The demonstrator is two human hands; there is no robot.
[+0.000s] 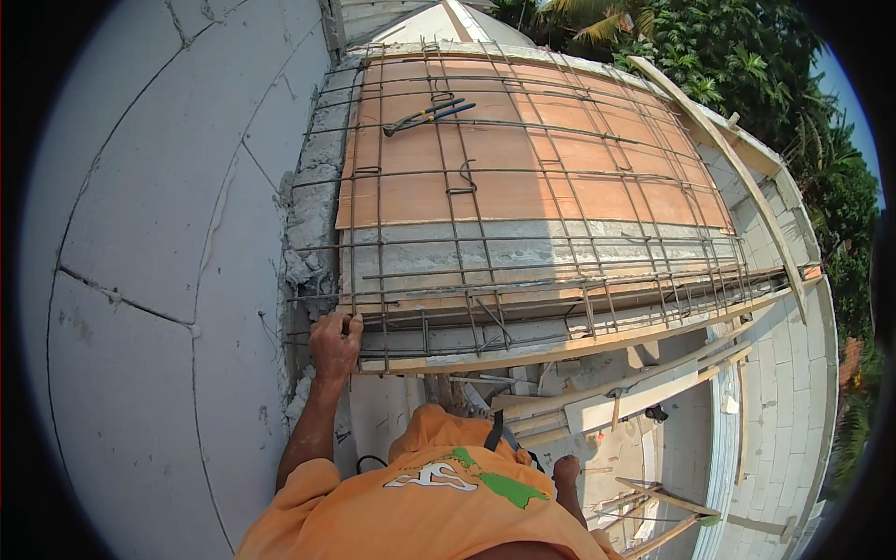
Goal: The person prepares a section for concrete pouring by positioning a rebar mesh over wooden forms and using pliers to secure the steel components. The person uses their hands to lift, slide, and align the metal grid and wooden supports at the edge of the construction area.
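The person stands below a small slab form, reaching up. The left hand (334, 343) is curled shut around the near-left corner of the rebar mesh (523, 187), fingers wrapped over a bar at the near edge, right beside the grey block wall (159, 233). The right hand (566, 469) hangs low by the orange shirt (439, 504); only its back shows, so I cannot tell whether it is closed or holding anything. The mesh lies over a plywood form board (523, 177), with a thicker cage of bars and stirrups along the near edge. A pair of blue-handled pliers (427, 116) rests on the mesh at the far side, well apart from either hand. It looks like the step is steadying or checking the corner bars. Tying them would call for fetching those pliers first, a long reach across the mesh.
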